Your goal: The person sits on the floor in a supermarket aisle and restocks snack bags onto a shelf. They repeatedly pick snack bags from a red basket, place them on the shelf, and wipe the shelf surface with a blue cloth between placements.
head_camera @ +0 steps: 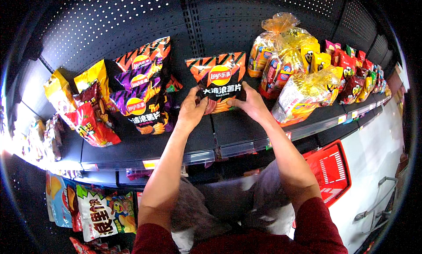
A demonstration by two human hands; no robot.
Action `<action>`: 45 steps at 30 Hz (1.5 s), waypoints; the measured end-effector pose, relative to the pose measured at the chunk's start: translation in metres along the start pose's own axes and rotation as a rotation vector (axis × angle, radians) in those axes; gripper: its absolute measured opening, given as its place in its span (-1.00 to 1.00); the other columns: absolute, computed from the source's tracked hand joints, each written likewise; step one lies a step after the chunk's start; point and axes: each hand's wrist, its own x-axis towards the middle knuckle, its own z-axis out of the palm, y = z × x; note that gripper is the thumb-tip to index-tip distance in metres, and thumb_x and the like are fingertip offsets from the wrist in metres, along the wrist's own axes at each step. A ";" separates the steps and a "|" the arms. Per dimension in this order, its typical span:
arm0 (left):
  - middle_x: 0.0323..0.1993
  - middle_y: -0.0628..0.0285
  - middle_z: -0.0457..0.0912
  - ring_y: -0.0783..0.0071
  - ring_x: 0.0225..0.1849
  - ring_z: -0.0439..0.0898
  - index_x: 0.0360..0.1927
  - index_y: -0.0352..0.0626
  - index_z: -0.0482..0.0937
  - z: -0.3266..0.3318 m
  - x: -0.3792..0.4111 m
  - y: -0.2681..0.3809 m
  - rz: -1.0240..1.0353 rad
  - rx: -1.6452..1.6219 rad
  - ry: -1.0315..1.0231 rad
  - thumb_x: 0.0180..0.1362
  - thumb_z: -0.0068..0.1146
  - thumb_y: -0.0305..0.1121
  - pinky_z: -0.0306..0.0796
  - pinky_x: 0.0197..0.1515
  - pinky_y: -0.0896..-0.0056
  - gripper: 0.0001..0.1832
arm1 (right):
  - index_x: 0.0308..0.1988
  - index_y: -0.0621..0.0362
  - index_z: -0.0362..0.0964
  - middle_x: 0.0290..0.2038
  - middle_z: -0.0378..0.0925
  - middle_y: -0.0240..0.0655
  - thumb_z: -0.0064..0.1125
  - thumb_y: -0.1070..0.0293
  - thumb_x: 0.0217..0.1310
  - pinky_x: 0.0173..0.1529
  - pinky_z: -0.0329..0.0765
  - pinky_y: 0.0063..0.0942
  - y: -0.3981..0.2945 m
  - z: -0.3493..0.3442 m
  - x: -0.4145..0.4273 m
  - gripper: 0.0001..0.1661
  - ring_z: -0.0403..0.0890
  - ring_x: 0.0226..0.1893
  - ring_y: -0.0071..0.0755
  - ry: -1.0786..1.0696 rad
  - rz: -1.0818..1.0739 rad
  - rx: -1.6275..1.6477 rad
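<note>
A black and orange bag of Lay's potato chips (220, 79) is held between my two hands above the black shelf (194, 138). My left hand (194, 106) grips its lower left side, thumb on the front. On the lower right side, my right hand (248, 102) grips the bag with its thumb across the front. The bag's printed face is turned towards me; whether its bottom touches the shelf I cannot tell. To the left, purple Lay's bags (136, 105) stand in a row, with an orange and black one (145, 53) behind them.
Clear gift bags of snacks (280, 53) stand right of my hands, with small snack packets (349, 66) beyond. Yellow and red snack bags (94, 125) are at left. A clear price rail (244, 149) edges the shelf. A red shopping basket (329, 171) is at lower right; chip bags (95, 214) fill a lower shelf.
</note>
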 end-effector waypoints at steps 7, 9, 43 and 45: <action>-0.20 0.09 0.65 0.43 -0.19 0.61 0.26 -0.26 0.38 0.016 0.043 -0.020 0.032 -0.166 0.166 0.26 0.11 -0.47 0.48 -0.08 0.43 -0.52 | 0.20 0.36 0.28 0.00 0.57 0.02 0.46 0.18 0.03 0.13 0.45 -0.13 0.012 0.016 0.045 -0.16 0.54 0.04 0.10 0.067 0.046 0.007; -0.07 0.01 0.64 0.37 -0.07 0.62 0.27 -0.31 0.34 0.021 0.056 -0.022 0.053 -0.210 0.210 0.26 0.11 -0.48 0.46 0.04 0.41 -0.50 | 0.21 0.36 0.27 0.03 0.55 0.02 0.46 0.17 0.04 0.15 0.43 -0.12 0.028 0.025 0.064 -0.15 0.51 0.07 0.11 0.114 -0.015 0.052; 0.23 -0.12 0.46 0.19 0.14 0.54 0.33 -0.39 0.26 0.031 0.065 -0.032 0.055 -0.063 0.261 0.22 0.20 -0.40 0.40 0.20 0.29 -0.36 | 0.20 0.33 0.29 0.01 0.55 0.06 0.29 0.47 0.13 0.15 0.48 -0.16 0.061 0.052 0.070 -0.36 0.57 0.05 0.09 0.304 -0.081 0.066; 0.15 -0.10 0.53 0.23 0.06 0.59 0.29 -0.40 0.31 0.025 0.058 -0.037 0.053 -0.029 0.239 0.22 0.20 -0.37 0.44 0.14 0.29 -0.39 | 0.11 0.31 0.37 -0.04 0.56 0.06 0.24 0.49 0.17 0.13 0.49 -0.16 0.054 0.044 0.055 -0.50 0.58 0.02 0.10 0.226 0.009 0.056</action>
